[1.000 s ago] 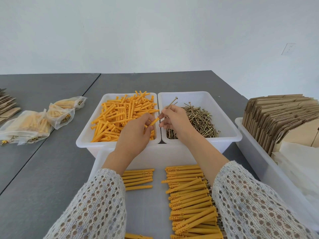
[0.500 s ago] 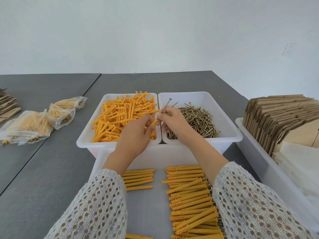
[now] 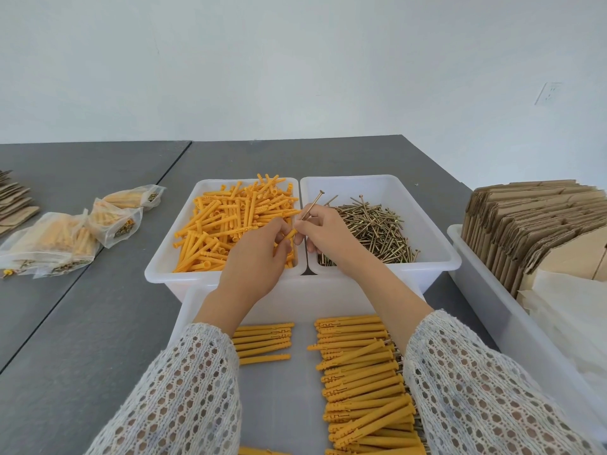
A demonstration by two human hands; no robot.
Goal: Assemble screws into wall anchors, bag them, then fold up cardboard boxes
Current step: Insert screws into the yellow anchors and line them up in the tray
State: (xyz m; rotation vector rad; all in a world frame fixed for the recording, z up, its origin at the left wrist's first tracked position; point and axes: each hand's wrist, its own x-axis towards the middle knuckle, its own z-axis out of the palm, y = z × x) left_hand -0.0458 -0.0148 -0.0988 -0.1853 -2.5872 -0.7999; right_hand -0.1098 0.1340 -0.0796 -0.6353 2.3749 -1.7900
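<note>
1. Head view is showing the left hand (image 3: 259, 257) curling its fingers round one orange anchor (image 3: 290, 234), whose open end is poking out toward the right hand (image 3: 323, 234). The right hand is pinching a brass screw (image 3: 311, 207) partway down the shank, head tilted up and away, tip seemingly pointing down at the anchor mouth. Both hands are hovering over the seam between the anchor bin (image 3: 157, 274) and the screw bin (image 3: 440, 257).

2. Tip and mouth are sitting close together, but the fingers are hiding whether the tip is already inside; I cannot tell.

3. Risks, as I am judging them:
   - the screw is tilting relative to the anchor, so it may be skating off the rim and pricking a left fingertip;
   - the pinch is sitting far from the tip, so the point may be wobbling and missing the hole;
   - a dropped part may be falling into the wrong bin, since the hands are straddling both.

4. Pose: both wrists are angling inward and forearms are converging from the lace sleeves, over the near tray (image 3: 285, 402), where finished pieces (image 3: 364, 382) are lying in rows.

5. Filled bags (image 3: 59, 244) are lying on the grey table (image 3: 98, 339) at left; flat cardboard (image 3: 532, 224) is standing in the right bin, unfolded.
</note>
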